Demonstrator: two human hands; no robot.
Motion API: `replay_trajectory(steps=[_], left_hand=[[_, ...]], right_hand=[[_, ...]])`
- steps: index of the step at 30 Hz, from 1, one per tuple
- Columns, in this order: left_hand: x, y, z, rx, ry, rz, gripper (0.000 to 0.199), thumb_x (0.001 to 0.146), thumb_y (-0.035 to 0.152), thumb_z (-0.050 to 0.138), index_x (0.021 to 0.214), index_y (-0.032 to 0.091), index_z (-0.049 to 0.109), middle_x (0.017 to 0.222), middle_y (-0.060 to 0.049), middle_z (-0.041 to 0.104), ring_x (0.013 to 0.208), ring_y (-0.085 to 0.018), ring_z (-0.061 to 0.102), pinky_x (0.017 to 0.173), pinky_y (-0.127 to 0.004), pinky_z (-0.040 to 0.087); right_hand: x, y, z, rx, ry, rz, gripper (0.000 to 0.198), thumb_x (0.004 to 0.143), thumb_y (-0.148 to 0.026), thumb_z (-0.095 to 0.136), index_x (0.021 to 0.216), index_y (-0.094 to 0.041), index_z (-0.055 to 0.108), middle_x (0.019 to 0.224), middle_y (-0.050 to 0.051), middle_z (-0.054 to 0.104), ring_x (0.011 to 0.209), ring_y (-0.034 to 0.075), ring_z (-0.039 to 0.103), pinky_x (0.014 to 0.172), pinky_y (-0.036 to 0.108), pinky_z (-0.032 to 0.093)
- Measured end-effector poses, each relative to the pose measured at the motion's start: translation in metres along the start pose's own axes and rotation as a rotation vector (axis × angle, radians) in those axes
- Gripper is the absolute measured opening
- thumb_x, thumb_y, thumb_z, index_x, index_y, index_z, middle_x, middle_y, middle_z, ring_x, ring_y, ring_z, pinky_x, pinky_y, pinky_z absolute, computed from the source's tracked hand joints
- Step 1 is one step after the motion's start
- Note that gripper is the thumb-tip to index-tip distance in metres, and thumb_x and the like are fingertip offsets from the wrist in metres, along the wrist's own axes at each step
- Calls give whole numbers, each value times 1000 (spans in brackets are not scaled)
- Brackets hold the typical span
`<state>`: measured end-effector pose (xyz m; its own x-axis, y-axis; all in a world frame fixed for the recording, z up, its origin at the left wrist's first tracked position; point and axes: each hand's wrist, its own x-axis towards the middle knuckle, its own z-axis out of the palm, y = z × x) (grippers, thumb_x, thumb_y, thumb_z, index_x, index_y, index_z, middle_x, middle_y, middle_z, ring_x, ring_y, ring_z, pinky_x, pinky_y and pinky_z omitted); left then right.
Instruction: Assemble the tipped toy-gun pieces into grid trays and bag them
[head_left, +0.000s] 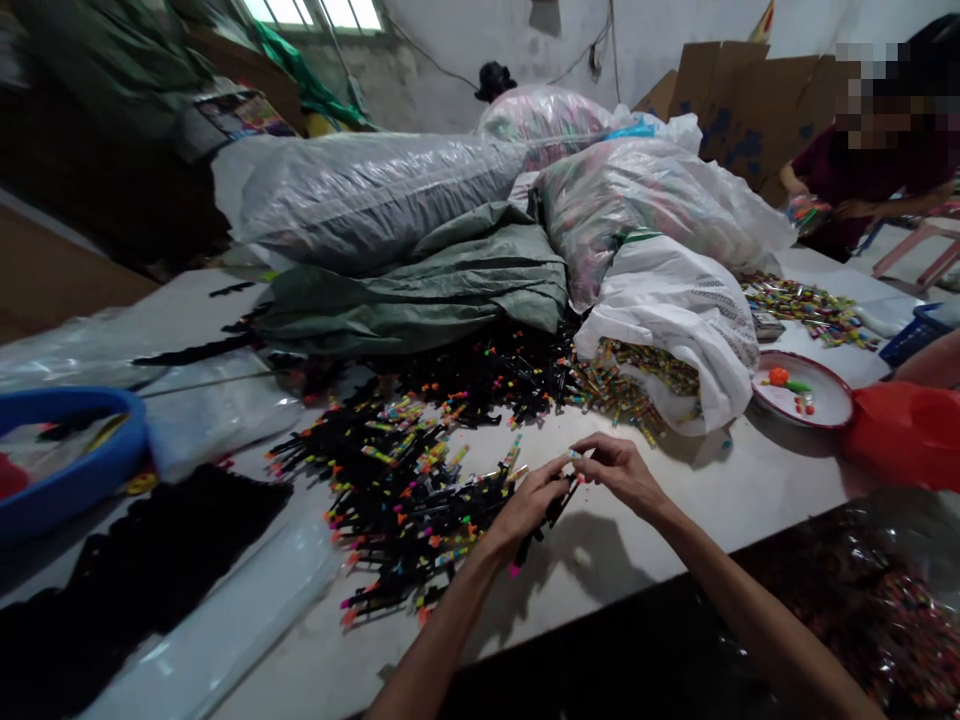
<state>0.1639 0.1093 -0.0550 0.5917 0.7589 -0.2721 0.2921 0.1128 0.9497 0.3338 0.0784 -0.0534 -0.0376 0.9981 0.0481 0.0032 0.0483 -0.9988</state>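
Observation:
My left hand (pixel 529 505) is closed around some slim black plastic pieces (pixel 553 508), which stick out below its fingers with a pink tip at one end. Close beside it, my right hand (pixel 621 472) pinches a small pale piece (pixel 574 456) against the end of what the left holds; its exact kind is too small to make out. Left of my hands spreads a loose heap of black plastic pieces (pixel 405 500) with orange, pink and yellow tips, several wrapped in coloured bands. Small multicoloured tubes (pixel 626 385) spill from a white sack (pixel 675 300) beyond my right hand.
A blue basin (pixel 127 450) and clear plastic bags (pixel 247 610) lie at left. Large stuffed sacks (pixel 375 190) line the back. At right are a red-rimmed dish (pixel 821 405), a red plastic bag (pixel 911 430) and a person (pixel 877 190) holding colourful items.

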Motion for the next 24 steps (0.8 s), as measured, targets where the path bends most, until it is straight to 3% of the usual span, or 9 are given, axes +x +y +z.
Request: replay_trajectory(steps=[3, 5, 7, 10, 13, 16, 18, 24], left_hand=[[2, -9, 7, 163, 5, 19, 65, 81, 27, 44, 143, 16, 30, 112, -8, 60, 105, -20, 50, 95, -32, 36], [7, -14, 11, 298, 11, 39, 66, 84, 28, 38, 146, 15, 20, 109, -8, 60, 101, -20, 52, 93, -34, 36], [11, -19, 16, 463, 31, 78, 65, 85, 27, 33, 147, 15, 17, 100, -8, 60, 92, -20, 53, 88, -35, 38], [14, -24, 24, 592, 160, 160, 65, 81, 20, 34, 146, 17, 22, 98, -7, 57, 88, -19, 50, 85, -34, 37], [12, -22, 29, 367, 242, 144, 68, 78, 18, 35, 145, 17, 24, 84, -2, 53, 74, -15, 47, 75, -29, 38], [8, -14, 29, -42, 62, 29, 75, 73, 19, 40, 145, 15, 20, 67, 4, 43, 58, -11, 38, 57, -24, 33], [5, -10, 25, -205, -66, -54, 82, 69, 18, 42, 146, 13, 15, 63, 6, 40, 54, -10, 34, 52, -22, 28], [-6, -8, 12, -258, -235, -125, 88, 69, 16, 46, 148, 17, 7, 62, 7, 39, 55, -8, 30, 53, -23, 23]], right_hand=[[-10, 10, -2, -137, -61, -51, 22, 80, -33, 63, 93, -17, 69, 78, 1, 66, 66, 11, 54, 60, 23, 40], [-15, 20, -4, -259, -44, -81, 19, 82, -30, 59, 90, -16, 69, 79, 2, 66, 70, 12, 55, 63, 23, 40], [-20, 33, -9, -365, -10, -74, 18, 83, -28, 57, 86, -15, 69, 75, 3, 64, 68, 13, 54, 64, 25, 40], [-26, 48, -16, -395, 61, -23, 17, 81, -27, 58, 87, -14, 67, 78, 4, 64, 71, 14, 55, 66, 26, 41], [-30, 48, -18, -158, 74, 74, 23, 80, -32, 61, 95, -15, 65, 75, 3, 62, 66, 13, 54, 61, 25, 43], [-30, 35, -14, 56, -6, 111, 28, 78, -36, 65, 96, -15, 66, 74, 2, 62, 62, 11, 53, 57, 24, 42], [-29, 26, -9, 91, -58, 83, 26, 78, -35, 66, 95, -15, 69, 78, 2, 63, 64, 11, 54, 59, 24, 43], [-29, 12, -5, 43, -142, 27, 21, 77, -31, 68, 92, -17, 73, 77, 1, 62, 65, 10, 54, 60, 23, 43]])
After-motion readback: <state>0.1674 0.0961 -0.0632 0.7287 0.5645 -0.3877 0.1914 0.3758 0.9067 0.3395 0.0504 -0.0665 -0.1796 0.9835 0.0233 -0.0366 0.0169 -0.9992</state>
